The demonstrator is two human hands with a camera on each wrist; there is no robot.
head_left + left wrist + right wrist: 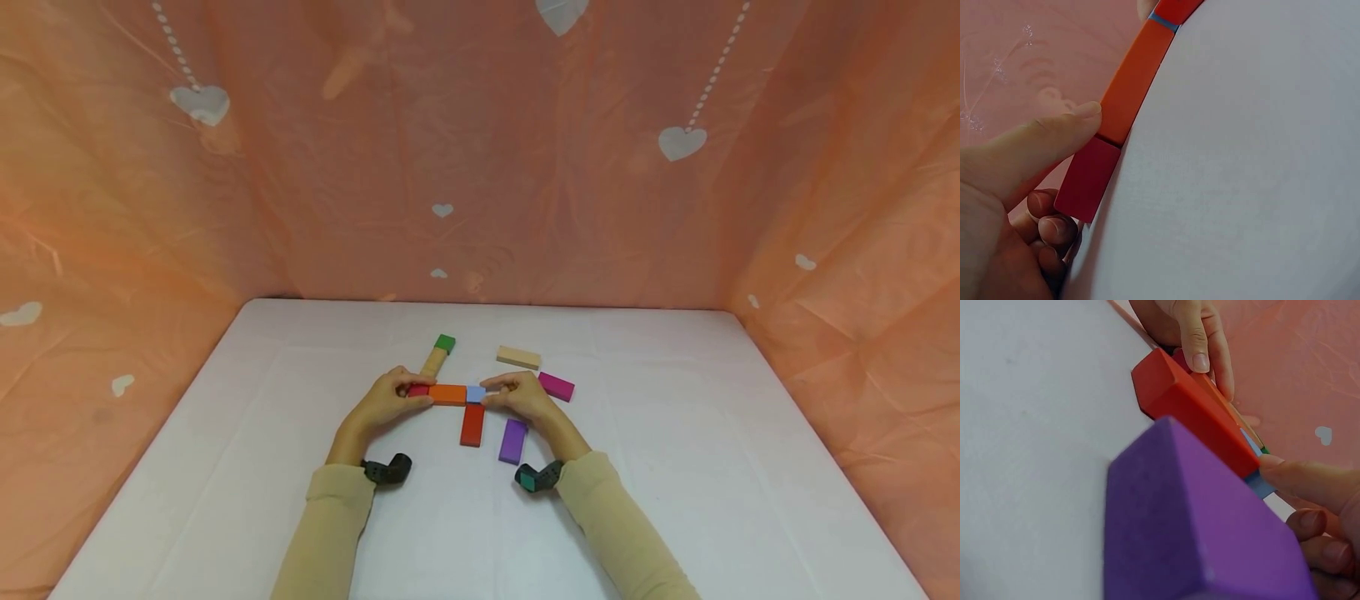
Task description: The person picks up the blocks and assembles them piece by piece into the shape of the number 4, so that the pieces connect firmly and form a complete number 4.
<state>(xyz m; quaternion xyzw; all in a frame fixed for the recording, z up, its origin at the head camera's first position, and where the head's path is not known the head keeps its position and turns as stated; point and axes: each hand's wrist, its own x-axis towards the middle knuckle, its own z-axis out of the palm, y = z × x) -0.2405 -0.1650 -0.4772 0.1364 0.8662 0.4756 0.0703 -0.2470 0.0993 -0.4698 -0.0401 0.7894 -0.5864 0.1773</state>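
Observation:
In the head view, a crimson block (418, 390), an orange block (447, 395) and a light blue block (476, 394) lie end to end in a row. My left hand (386, 397) grips the crimson block at the left end; in the left wrist view its thumb (1069, 128) rests near the seam with the orange one. At the right end, my right hand (522, 395) pinches the light blue block between thumb and finger. A red block (472, 426) extends toward me from below the light blue one. Behind the crimson block, a natural wood block (434, 362) slants away, with a green block (445, 343) at its far end.
Loose blocks lie to the right on the white table (675, 467): a natural wood block (518, 358), a magenta block (557, 387) and a purple block (513, 442). The purple one is close below my right wrist. An orange curtain (480, 167) with hearts surrounds the table's back and sides.

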